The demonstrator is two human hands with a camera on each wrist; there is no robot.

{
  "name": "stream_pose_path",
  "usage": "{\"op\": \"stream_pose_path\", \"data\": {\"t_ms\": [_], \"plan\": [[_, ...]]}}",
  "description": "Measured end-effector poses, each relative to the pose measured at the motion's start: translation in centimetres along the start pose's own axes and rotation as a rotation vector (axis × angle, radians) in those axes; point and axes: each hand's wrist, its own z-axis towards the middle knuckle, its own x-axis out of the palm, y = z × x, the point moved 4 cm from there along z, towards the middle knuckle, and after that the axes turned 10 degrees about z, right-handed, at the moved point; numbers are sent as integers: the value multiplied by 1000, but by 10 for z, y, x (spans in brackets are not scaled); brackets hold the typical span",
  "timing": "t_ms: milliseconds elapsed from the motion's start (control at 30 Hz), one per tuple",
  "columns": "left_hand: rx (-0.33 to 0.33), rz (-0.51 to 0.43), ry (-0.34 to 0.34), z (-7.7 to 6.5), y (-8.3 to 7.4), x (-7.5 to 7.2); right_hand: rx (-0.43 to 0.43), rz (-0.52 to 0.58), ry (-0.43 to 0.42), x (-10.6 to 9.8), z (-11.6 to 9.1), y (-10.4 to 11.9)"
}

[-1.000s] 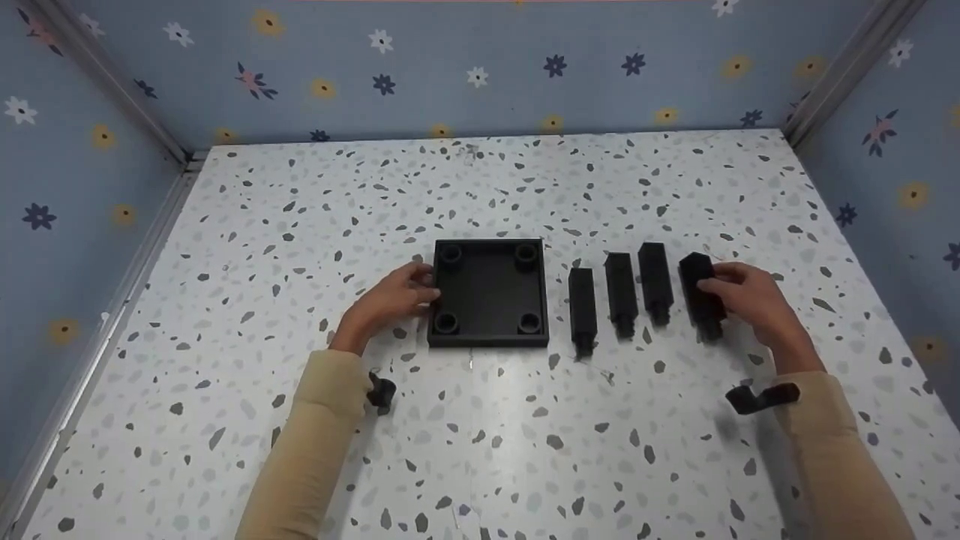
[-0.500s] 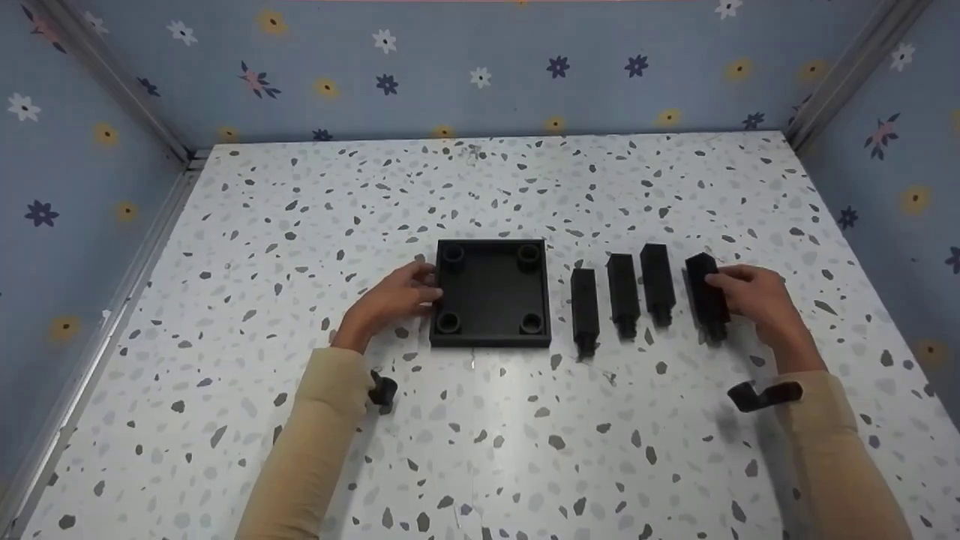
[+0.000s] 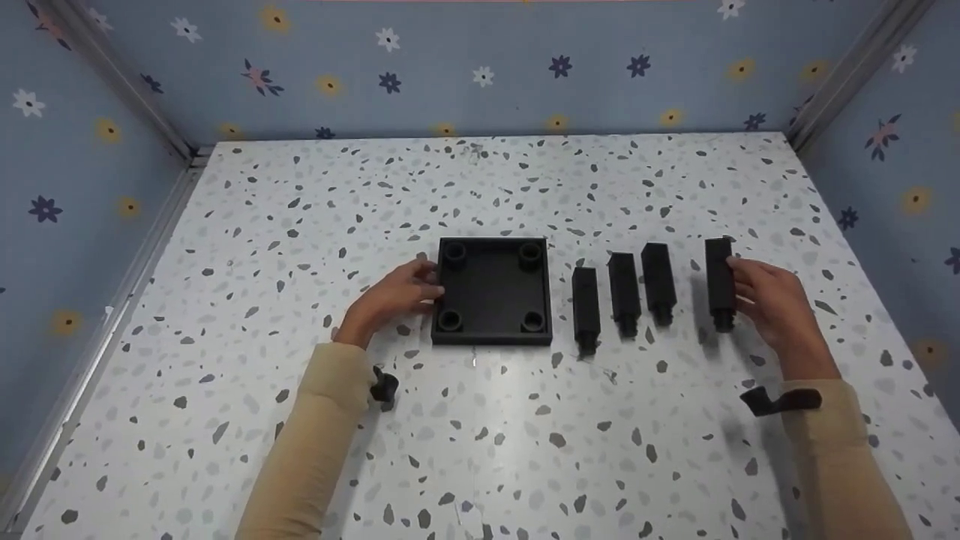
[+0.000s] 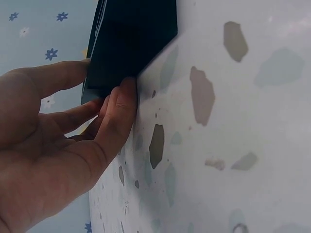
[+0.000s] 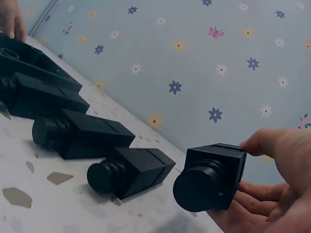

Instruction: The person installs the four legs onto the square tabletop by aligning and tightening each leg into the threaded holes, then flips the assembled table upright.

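A black square tray-like piece (image 3: 493, 289) with a raised rim and a round socket in each corner lies on the table. My left hand (image 3: 394, 298) holds its left edge, the digits against the rim and side wall (image 4: 136, 43). My right hand (image 3: 776, 300) pinches a black square-section leg (image 3: 720, 277) with a threaded round end. In the right wrist view that leg (image 5: 214, 160) is raised off the table, its round end towards the camera. Thumb and fingers grip opposite sides of it.
Three matching legs lie side by side between the tray and my right hand: one near the tray (image 3: 586, 307), a middle one (image 3: 624, 292) and a right one (image 3: 658, 281). Flower-patterned walls (image 3: 517, 75) enclose the speckled table (image 3: 525, 465).
My right hand has lifted the leg and moved it slightly right, away from the other legs. The leg now stands straighter in line. The left hand and tray stay in place.
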Motion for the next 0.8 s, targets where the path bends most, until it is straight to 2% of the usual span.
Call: {"op": "stream_pose_path", "data": {"t_ms": [300, 667, 800], "plan": [[12, -1, 0, -2, -2, 0, -42, -7, -11, 16, -11, 9], [16, 14, -13, -1, 1, 0, -192, -77, 15, 47, -24, 17], [23, 22, -18, -1, 1, 0, -254, 9, 75, 62, -28, 20]]}}
